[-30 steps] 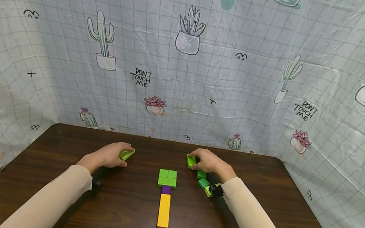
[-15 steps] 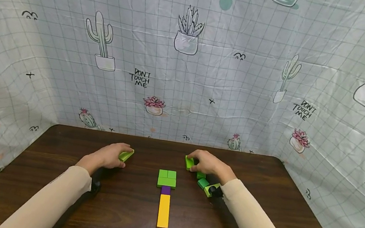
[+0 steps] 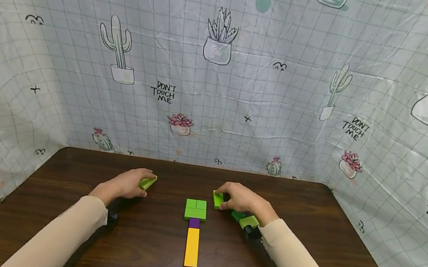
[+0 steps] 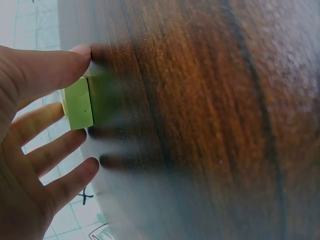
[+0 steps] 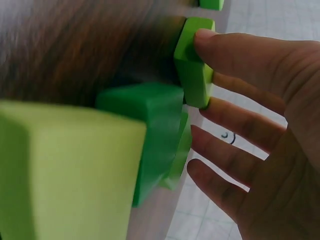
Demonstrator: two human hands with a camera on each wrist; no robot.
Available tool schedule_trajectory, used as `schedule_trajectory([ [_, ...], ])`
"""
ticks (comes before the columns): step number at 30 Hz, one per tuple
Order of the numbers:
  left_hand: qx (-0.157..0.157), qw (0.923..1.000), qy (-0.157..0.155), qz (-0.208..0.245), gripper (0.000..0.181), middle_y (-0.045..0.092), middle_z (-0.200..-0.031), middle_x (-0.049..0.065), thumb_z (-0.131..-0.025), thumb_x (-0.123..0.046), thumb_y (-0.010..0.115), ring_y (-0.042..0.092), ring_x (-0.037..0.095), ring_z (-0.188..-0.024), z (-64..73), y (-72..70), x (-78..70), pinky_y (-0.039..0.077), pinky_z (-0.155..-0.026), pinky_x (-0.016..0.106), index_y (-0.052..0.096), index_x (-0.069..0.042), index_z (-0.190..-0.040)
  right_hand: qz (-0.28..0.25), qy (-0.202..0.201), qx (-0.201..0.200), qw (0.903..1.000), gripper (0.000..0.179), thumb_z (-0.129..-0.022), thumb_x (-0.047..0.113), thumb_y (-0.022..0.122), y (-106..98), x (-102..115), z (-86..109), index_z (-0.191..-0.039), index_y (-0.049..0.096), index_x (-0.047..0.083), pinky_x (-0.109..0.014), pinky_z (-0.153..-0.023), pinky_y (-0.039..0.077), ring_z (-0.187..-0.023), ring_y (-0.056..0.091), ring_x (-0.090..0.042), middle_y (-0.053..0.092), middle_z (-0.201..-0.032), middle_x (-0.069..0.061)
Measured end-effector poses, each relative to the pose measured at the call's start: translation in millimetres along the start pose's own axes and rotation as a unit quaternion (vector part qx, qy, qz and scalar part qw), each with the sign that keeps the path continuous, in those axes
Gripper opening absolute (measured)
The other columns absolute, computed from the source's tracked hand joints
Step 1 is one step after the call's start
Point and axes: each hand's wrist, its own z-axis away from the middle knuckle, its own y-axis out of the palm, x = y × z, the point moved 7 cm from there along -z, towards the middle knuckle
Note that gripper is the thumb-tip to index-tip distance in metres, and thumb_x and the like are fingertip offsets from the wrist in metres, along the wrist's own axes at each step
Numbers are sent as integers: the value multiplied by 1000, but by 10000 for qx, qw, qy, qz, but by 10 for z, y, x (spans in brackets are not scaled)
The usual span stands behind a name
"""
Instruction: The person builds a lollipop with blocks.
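**Right hand brings its green block in toward the centre stack**

I see my right hand (image 3: 243,199) pinching a bright green block (image 3: 217,199) between thumb and fingers (image 5: 235,47); a second ago that block sat further back and to the right, and now it lies just beside the green square (image 3: 196,209) at the head of the middle row, not quite touching. My left hand (image 3: 126,183) has not moved: it holds a lime wedge block (image 3: 148,182) between thumb and forefinger, tilted against the table (image 3: 70,177), well left of the row. In the left wrist view the other fingers (image 4: 55,150) lie spread and relaxed.

The row itself is unchanged: green square, a short purple block (image 3: 194,222) touching it, then a long yellow block (image 3: 192,248) running toward me. Near my right wrist lie a darker green block (image 3: 237,216) and a lime block (image 3: 249,221), close together.

On the backdrop sheet (image 3: 244,88) I read "DON'T TOUCH ME" twice, among drawn cacti and potted plants.
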Motion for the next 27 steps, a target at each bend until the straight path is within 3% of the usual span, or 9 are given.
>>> schedule_trajectory([
  [27,-3,9999,2,-133,52,41,-141,23,-87,-10,69,42,42,-127,27,7,-56,38,-99,55,53,-3,-136,151,-296,-200,9992,41,-86,25,73,90,199,35,-123,64,10,-39,-96,45,-115,54,-22,57,-125,-5],
])
